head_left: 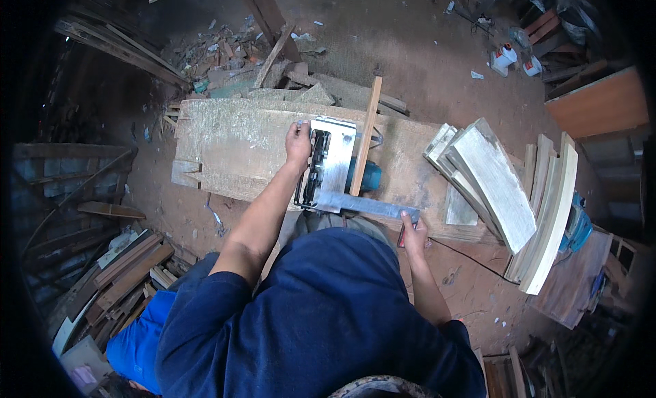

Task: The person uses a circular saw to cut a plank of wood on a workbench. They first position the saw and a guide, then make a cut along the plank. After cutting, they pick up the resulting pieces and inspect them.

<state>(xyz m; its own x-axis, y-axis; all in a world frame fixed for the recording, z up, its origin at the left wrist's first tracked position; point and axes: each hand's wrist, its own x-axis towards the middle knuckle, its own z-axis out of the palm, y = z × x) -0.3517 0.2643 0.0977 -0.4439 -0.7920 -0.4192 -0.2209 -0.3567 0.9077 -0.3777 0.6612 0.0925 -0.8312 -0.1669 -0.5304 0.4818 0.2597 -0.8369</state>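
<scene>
An upturned power tool with a teal body (370,177) lies on the wooden bench, and its flat metal base plate (337,152) faces up. It looks like a circular saw, with dark parts in a long slot. My left hand (298,145) is closed on the far left edge of that plate. With fingers wrapped round one end, my right hand (413,235) holds a flat metal square (374,206); its blade reaches left across the plate's near end. A narrow wooden strip (369,128) stands against the tool's right side, pointing away from me.
The plank-topped bench (225,135) spans left to right before me. Curved boards (492,179) are stacked at its right end, beside another teal power tool (579,223). A black cord (471,260) runs below them. Scrap wood (126,278) is heaped at lower left; rubble (225,52) lies beyond the bench.
</scene>
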